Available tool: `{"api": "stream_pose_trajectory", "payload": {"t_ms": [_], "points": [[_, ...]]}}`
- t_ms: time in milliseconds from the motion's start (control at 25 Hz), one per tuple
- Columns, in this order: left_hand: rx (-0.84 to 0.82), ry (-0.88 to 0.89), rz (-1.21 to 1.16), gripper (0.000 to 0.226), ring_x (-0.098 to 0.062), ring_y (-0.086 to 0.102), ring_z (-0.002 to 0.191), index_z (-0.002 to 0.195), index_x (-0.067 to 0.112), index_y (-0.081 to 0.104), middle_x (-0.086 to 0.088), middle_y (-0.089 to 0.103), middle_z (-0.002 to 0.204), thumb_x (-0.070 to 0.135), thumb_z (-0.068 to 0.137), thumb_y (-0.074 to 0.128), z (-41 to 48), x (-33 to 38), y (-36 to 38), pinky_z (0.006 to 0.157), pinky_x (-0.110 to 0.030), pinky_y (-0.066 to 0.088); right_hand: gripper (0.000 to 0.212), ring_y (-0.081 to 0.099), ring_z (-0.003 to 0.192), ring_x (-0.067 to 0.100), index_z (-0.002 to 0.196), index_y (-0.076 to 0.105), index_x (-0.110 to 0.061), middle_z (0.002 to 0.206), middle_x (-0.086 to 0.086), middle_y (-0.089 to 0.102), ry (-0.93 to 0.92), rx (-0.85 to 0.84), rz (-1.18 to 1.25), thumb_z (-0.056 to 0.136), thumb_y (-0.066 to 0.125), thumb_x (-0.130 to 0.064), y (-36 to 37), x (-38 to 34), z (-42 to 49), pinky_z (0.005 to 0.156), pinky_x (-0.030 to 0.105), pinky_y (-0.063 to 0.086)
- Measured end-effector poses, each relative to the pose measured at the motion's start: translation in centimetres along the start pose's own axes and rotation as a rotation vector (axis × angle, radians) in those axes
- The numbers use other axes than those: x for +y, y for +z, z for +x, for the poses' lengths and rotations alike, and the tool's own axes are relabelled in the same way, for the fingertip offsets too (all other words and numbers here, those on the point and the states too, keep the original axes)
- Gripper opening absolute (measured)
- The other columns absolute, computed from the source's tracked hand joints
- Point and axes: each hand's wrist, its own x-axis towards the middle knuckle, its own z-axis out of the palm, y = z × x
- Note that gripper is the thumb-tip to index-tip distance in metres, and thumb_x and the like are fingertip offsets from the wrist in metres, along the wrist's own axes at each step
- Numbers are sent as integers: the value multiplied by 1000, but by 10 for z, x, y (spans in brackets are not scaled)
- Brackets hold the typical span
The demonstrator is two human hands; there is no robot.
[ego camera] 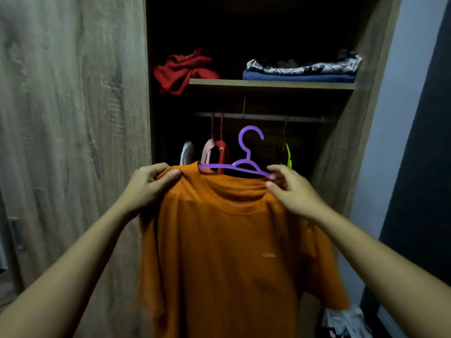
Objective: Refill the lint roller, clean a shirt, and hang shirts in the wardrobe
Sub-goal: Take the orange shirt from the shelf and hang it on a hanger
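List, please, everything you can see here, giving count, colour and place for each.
T-shirt: 1, orange, held up before the open wardrobe.
Hanger: 1, purple, partly inside the T-shirt's neck, hook up.
Wardrobe: 1, wood-grain, compartment open ahead.
Crumpled garment: 1, red, left end of the shelf.
Folded clothes: 2, blue under white patterned, right on the shelf.
Hung garments: about 3, white, pink, red, left on the rail.
Second hanger: 1, yellow-green, right on the rail.
Patterned cloth: 1, white and dark, bottom right.
Left hand: 1, grips the T-shirt's shoulder.
Right hand: 1, pinches the hanger's end at the collar.
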Motion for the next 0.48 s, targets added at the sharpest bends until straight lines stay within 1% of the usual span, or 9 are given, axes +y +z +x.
{"api": "stream_pose_trajectory", "payload": {"t_ms": [80, 160, 240, 280, 320, 360, 400, 440, 480], "points": [[13, 44, 135, 32, -6, 58, 65, 74, 20, 65, 2, 63, 68, 48, 85, 55, -1, 9, 5, 59, -25, 43, 37, 58, 102, 14, 126, 53, -14, 113, 5, 59, 62, -54, 201, 90, 55, -22, 13, -18, 2, 89, 26, 47], [61, 91, 247, 34, -10, 57, 62, 67, 19, 60, 2, 58, 59, 46, 87, 55, -1, 20, 19, 53, -19, 38, 39, 58, 93, 8, 131, 47, -9, 109, 3, 61, 231, -199, 523, 94, 48, -24, 24, -36, 6, 82, 19, 46], [104, 120, 319, 32, -10, 51, 52, 63, 23, 51, 6, 51, 54, 42, 88, 55, -3, 30, 42, 49, -17, 33, 43, 59, 104, 14, 135, 39, -4, 120, 9, 61, 390, -275, 789, 97, 42, -25, 36, -41, 19, 89, 23, 43], [117, 125, 351, 32, -10, 50, 51, 63, 24, 47, 5, 49, 52, 43, 88, 53, -2, 32, 57, 50, -21, 31, 42, 59, 109, 17, 133, 40, -3, 124, 12, 59, 450, -275, 870, 98, 40, -25, 39, -42, 29, 90, 25, 42], [127, 129, 380, 31, -17, 53, 52, 63, 23, 46, 1, 51, 53, 43, 87, 50, -1, 33, 71, 51, -26, 31, 37, 59, 107, 17, 129, 43, -5, 123, 12, 59, 497, -265, 930, 98, 40, -24, 40, -40, 40, 87, 24, 43], [140, 141, 406, 30, -24, 57, 54, 65, 21, 48, -5, 56, 54, 42, 86, 49, 1, 33, 84, 52, -27, 31, 28, 61, 97, 15, 121, 49, -10, 117, 10, 61, 543, -224, 976, 97, 42, -23, 42, -37, 52, 81, 23, 44], [157, 156, 423, 31, -29, 60, 56, 66, 17, 50, -9, 60, 56, 41, 86, 49, 3, 34, 96, 52, -28, 32, 16, 60, 85, 13, 106, 54, -13, 105, 6, 63, 590, -167, 965, 96, 45, -22, 44, -30, 65, 74, 22, 44], [179, 173, 429, 32, -30, 61, 57, 67, 14, 50, -10, 60, 57, 39, 87, 49, 6, 33, 105, 51, -30, 35, 11, 58, 75, 13, 91, 56, -13, 92, 3, 61, 622, -98, 922, 93, 49, -21, 48, -23, 76, 70, 24, 45], [204, 189, 424, 32, -29, 60, 55, 68, 13, 50, -8, 59, 56, 38, 89, 50, 13, 34, 112, 50, -31, 37, 15, 57, 72, 17, 82, 59, -12, 82, 4, 60, 632, -35, 842, 90, 53, -23, 51, -13, 87, 69, 29, 47]]}}
